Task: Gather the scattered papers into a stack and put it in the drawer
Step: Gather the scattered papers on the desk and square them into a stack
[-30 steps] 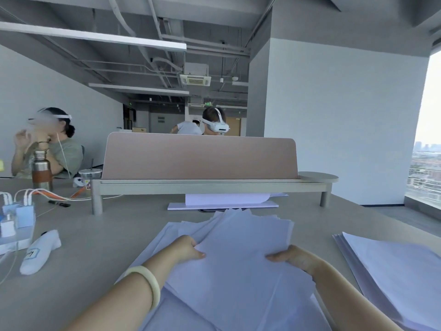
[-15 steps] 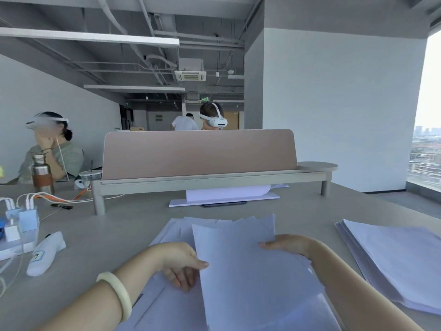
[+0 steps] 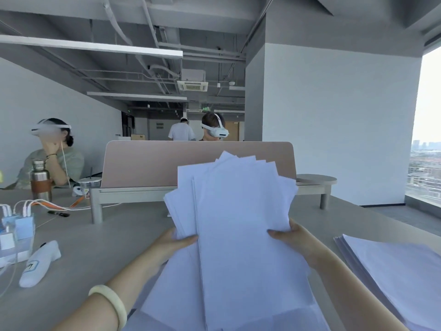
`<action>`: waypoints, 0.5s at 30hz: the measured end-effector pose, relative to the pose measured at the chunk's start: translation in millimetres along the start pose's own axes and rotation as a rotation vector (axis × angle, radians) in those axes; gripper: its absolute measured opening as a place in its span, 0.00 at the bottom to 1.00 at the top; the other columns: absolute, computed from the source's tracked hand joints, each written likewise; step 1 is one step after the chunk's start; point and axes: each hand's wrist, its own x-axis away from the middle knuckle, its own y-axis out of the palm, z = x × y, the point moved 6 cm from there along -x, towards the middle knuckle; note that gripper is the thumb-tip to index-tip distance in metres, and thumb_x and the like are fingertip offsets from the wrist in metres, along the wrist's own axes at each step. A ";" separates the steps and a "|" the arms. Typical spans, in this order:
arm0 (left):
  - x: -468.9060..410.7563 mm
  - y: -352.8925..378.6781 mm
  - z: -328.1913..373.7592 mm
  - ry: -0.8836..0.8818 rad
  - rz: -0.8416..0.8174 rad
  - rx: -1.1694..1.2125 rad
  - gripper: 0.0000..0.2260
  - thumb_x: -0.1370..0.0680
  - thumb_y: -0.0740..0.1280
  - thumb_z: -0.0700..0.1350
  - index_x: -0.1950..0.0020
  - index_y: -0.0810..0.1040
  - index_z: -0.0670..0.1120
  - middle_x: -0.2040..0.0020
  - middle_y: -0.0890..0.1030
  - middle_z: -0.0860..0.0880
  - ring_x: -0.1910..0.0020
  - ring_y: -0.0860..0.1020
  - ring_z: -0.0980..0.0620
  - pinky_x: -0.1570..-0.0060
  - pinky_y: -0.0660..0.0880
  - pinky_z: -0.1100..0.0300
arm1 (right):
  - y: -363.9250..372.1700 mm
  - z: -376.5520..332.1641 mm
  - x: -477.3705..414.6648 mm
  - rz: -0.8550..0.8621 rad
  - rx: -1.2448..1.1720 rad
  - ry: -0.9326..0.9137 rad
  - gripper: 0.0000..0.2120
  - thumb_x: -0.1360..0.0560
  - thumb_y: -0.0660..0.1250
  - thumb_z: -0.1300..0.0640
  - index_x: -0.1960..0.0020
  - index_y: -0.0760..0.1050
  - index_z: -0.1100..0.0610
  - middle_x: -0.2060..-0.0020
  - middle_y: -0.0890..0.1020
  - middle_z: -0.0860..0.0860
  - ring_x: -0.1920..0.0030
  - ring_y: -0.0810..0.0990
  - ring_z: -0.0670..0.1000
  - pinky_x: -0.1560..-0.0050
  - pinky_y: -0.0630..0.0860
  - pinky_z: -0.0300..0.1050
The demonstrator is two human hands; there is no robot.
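A loose bundle of white papers (image 3: pixel 241 211) stands tilted up off the grey desk (image 3: pixel 107 244), its top corners fanned out unevenly. My left hand (image 3: pixel 171 242) grips the bundle's left edge, thumb on the front. My right hand (image 3: pixel 288 237) grips the right edge the same way. More white sheets (image 3: pixel 171 302) lie flat on the desk under and in front of the bundle. No drawer is in view.
A second stack of paper (image 3: pixel 396 275) lies at the right. A pink divider on a low shelf (image 3: pixel 148 163) crosses the desk behind. At the left are a white pouch (image 3: pixel 39 263), chargers with cables (image 3: pixel 16 225) and a metal bottle (image 3: pixel 40 180). Other people sit beyond.
Both hands have lifted the gathered sheets from lying flat on the desk to standing upright in front of me, gripping the bundle by its two sides.
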 end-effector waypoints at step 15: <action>-1.3 -1.5 80.9 0.369 0.119 0.014 0.19 0.32 0.77 0.41 0.45 0.77 0.56 0.53 0.84 0.63 0.52 0.81 0.65 0.50 0.76 0.68 | 31.3 -105.8 3.6 0.062 0.158 -0.197 0.18 0.26 0.70 0.56 0.37 0.76 0.54 0.43 0.83 0.50 0.44 0.83 0.51 0.42 0.78 0.51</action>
